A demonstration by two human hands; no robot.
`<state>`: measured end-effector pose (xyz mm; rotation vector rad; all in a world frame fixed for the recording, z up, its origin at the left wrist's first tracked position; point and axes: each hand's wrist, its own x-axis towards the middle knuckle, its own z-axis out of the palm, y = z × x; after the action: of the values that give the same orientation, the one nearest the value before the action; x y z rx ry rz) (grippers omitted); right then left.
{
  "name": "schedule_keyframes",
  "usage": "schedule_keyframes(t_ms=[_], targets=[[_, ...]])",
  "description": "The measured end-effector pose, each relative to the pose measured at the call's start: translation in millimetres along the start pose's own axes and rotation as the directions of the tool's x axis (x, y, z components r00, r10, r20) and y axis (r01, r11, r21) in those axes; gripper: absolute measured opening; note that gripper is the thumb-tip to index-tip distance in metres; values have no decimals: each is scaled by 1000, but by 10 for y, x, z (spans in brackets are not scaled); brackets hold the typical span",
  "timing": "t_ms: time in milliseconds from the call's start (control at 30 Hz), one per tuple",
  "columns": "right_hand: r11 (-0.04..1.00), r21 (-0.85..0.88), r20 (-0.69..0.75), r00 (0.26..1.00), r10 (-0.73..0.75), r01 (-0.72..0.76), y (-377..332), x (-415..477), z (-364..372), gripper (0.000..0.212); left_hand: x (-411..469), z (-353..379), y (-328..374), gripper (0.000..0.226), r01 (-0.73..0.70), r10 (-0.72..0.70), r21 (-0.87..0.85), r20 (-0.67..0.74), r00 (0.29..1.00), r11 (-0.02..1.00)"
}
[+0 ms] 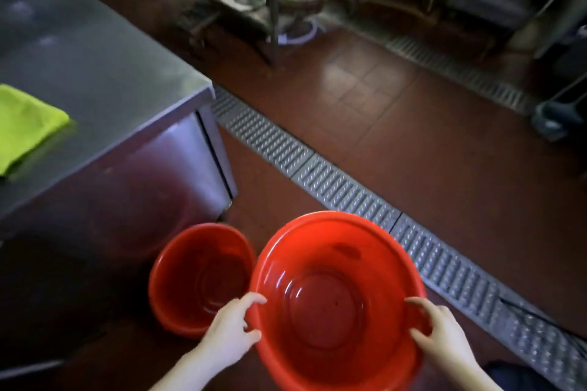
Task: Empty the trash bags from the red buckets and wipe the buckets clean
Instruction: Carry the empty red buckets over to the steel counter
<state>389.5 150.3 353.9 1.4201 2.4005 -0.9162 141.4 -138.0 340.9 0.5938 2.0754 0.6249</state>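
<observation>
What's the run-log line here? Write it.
left hand: grips near red bucket rim | right hand: grips opposite rim | second red bucket: on floor | bags: none visible | green cloth: on steel counter

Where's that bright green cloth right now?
The folded lime-green cloth lies at the head view's far left edge, on the grey steel counter, up and left of the left-hand red plastic bucket.

Commercial kitchen back area, brushed stainless-steel counter cabinet (pixel 104 79) at the left, long perforated metal floor-drain grating (pixel 343 190) running past its corner, red-brown tiled floor (pixel 413 124) beyond the counter, low cluttered metal rack of dishes (pixel 251 6) farther behind it
</observation>
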Motion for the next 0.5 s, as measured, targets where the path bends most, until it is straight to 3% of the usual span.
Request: schedule_keyframes(t_ms=[267,500], targets=[[964,89,-196,954,-228,249,-1283,1135,-1704,54,545,-1510,1651,58,-130,111,-44,-301,947,991],[851,53,-255,831,-495,523,-2675,2005,-3203,50,778,-2582,2608,60,-207,97,-157,-518,850,966]])
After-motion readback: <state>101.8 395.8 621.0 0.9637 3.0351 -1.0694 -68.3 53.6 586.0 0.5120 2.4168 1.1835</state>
